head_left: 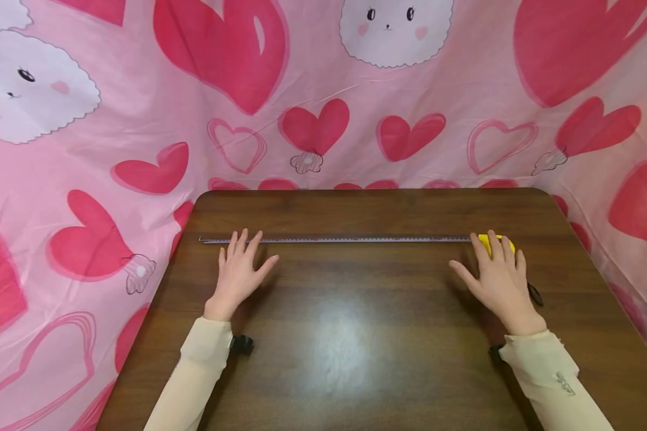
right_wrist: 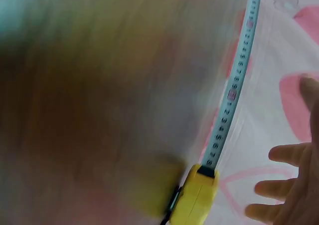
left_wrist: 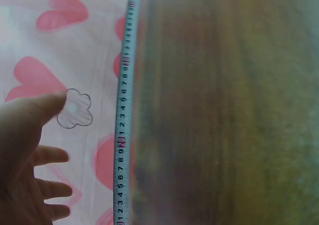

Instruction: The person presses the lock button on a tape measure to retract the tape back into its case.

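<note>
A tape measure lies with its blade (head_left: 356, 240) pulled out in a long straight line across the far part of the table. Its yellow case (right_wrist: 194, 195) is at the right end, partly hidden behind fingers in the head view, and the metal-tipped end of the blade lies at the left. My left hand (head_left: 239, 275) hovers near that left end, fingers spread and straight, holding nothing. Over the case, my right hand (head_left: 498, 281) has its fingers spread too. Both wrist views show the hands beside the tape, not gripping it.
The brown wooden table (head_left: 334, 335) has rounded far corners. Behind it and at both sides hangs a pink cloth (head_left: 356, 84) printed with hearts. A black wrist strap (head_left: 535, 294) loop from the case shows beside my right hand.
</note>
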### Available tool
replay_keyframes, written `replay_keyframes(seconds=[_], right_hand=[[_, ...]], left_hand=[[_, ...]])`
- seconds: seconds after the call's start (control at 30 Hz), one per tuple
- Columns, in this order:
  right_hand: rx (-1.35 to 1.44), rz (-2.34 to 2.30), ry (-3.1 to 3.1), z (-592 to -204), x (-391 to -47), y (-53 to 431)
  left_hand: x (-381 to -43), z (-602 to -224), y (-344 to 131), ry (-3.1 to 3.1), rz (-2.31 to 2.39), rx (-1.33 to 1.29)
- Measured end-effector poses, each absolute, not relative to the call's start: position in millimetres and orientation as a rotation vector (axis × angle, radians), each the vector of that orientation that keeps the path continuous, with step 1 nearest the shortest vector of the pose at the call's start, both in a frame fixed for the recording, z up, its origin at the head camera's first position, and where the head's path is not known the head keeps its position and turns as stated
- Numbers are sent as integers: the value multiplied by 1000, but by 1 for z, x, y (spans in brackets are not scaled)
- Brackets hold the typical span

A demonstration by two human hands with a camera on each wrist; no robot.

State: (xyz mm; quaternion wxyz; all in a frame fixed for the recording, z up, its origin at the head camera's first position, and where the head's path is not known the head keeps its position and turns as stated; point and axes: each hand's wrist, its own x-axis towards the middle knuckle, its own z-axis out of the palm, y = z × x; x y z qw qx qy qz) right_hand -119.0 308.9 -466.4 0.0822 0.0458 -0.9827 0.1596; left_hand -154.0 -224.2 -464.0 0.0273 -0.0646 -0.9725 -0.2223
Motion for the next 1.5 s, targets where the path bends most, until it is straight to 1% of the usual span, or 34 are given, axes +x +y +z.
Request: replay_keyframes(seconds=[0.13, 0.23, 0.67, 0.87, 1.13, 1.5], right_hand=[[158, 479, -2919, -468, -122, 320], [180, 486, -2911, -470, -127, 328], [198, 601, -2961, -472, -150, 359], [200, 635, -3029, -470, -158, 366], [293, 666, -3064, -470, -165, 372], [351, 653, -3086, -472, -169, 376]], left_hand=[[-159, -464, -231, -2874, -902, -186], [-164, -463, -238, -2814, -980, -154], [-179, -468, -283, -2834, -910, 5], [-185, -475, -303, -2845, -883, 138], [-195, -480, -319, -2853, -872, 325], [-208, -481, -333, -2860, -792, 285]])
